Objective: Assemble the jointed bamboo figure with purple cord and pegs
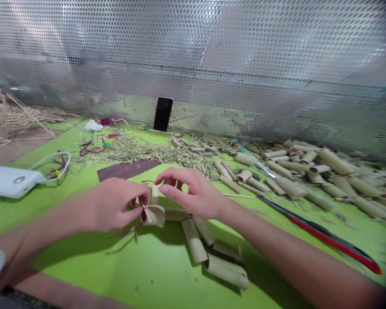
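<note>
Green tabletop point(161, 274), perforated metal screen point(244, 47) behind; left hand point(107, 204) curled, pinching corded end of smooth hollow tube point(156, 216); right hand point(193, 191) arched palm-down, loosely curved, hold unclear.

Shows a bare left hand point(114, 204) just left of the frame's centre and an equally bare right hand point(194, 193) at centre, with a rounded thumbnail point(165, 189). Leaves left forearm point(51, 231) and right forearm point(276, 238) uncovered toward the lower corners.
</note>
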The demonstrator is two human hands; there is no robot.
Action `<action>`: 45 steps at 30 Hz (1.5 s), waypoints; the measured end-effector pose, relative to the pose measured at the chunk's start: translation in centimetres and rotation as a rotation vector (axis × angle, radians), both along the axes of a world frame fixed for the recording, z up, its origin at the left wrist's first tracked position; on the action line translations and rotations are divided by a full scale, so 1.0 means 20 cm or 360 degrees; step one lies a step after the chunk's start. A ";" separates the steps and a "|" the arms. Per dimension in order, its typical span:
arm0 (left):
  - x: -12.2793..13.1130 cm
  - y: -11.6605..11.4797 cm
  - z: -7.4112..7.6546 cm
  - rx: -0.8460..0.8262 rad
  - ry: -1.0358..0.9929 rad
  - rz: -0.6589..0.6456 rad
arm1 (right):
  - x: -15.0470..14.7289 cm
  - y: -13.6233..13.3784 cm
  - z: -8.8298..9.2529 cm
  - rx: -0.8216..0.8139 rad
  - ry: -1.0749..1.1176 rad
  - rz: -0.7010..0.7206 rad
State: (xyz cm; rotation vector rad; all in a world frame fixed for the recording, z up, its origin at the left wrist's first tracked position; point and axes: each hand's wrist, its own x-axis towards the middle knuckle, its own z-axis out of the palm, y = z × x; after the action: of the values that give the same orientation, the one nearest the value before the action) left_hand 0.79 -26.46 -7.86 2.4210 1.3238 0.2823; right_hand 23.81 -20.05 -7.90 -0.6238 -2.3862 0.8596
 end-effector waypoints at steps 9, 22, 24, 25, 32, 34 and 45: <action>-0.06 0.09 -0.07 0.0264 0.0045 -0.0252 | -0.05 -0.08 -0.06 0.0538 -0.0617 0.0170; -0.08 0.09 -0.05 0.0338 -0.0388 0.0031 | 0.00 -0.05 -0.13 -0.0213 0.0061 -0.0054; -0.08 0.09 -0.04 0.0366 -0.0520 0.0174 | 0.01 -0.03 -0.11 -0.0473 0.0268 -0.0034; -0.08 0.09 -0.04 0.0383 -0.0565 0.0239 | 0.01 -0.02 -0.10 -0.0616 0.0349 -0.0007; -0.07 0.11 -0.04 0.0316 -0.0585 0.0377 | 0.08 0.04 0.09 -0.0849 0.0564 0.0002; -0.05 0.10 -0.04 0.0284 -0.0620 0.0344 | 0.09 0.04 0.13 -0.0759 0.0589 -0.0051; 0.16 0.19 0.10 -0.0214 -0.0895 0.0131 | 0.07 0.00 0.29 -0.0548 0.0784 -0.0176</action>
State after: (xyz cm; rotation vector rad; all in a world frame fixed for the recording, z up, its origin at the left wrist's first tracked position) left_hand 3.91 -22.72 -5.80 1.9681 1.1357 0.8002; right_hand 25.11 -19.97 -2.13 -0.5837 -1.7648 1.2259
